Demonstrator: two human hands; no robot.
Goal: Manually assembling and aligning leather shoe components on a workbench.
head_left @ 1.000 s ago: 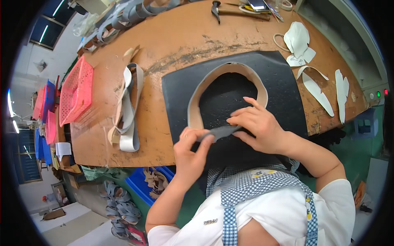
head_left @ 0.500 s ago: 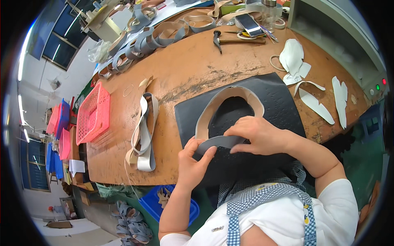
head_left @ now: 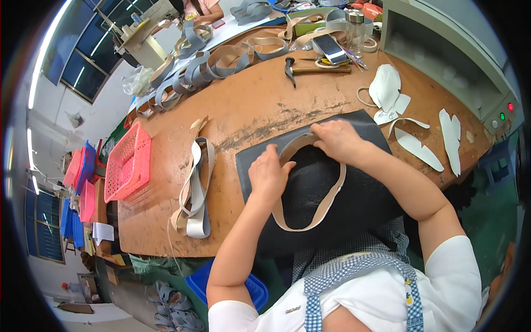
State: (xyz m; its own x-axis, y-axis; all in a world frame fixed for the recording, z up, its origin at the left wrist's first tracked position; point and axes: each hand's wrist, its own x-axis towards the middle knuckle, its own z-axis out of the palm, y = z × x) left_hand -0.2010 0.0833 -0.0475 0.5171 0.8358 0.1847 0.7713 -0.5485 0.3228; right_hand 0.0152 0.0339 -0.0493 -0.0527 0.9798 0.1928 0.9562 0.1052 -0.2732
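Note:
A tan U-shaped leather strip (head_left: 334, 195) lies on a black mat (head_left: 366, 206) at the near edge of the wooden bench. Its curved end points toward me. My left hand (head_left: 269, 176) presses with curled fingers on the strip's far left part. My right hand (head_left: 337, 141) closes over the strip's far end, near the mat's far edge. The two hands are a short gap apart. What lies under the palms is hidden.
Left of the mat lie grey and tan straps (head_left: 193, 191) and a pink basket (head_left: 128, 163). White cut pieces (head_left: 387, 91) lie to the right. Farther back are a hammer (head_left: 310, 69), a phone (head_left: 331, 48) and heaps of looped straps (head_left: 210, 61). A blue bin (head_left: 229, 283) stands under the bench.
Both hands have moved away from my body, from the near side of the mat to the strip's far end. The dark grey strip they held is out of sight. The view has shifted.

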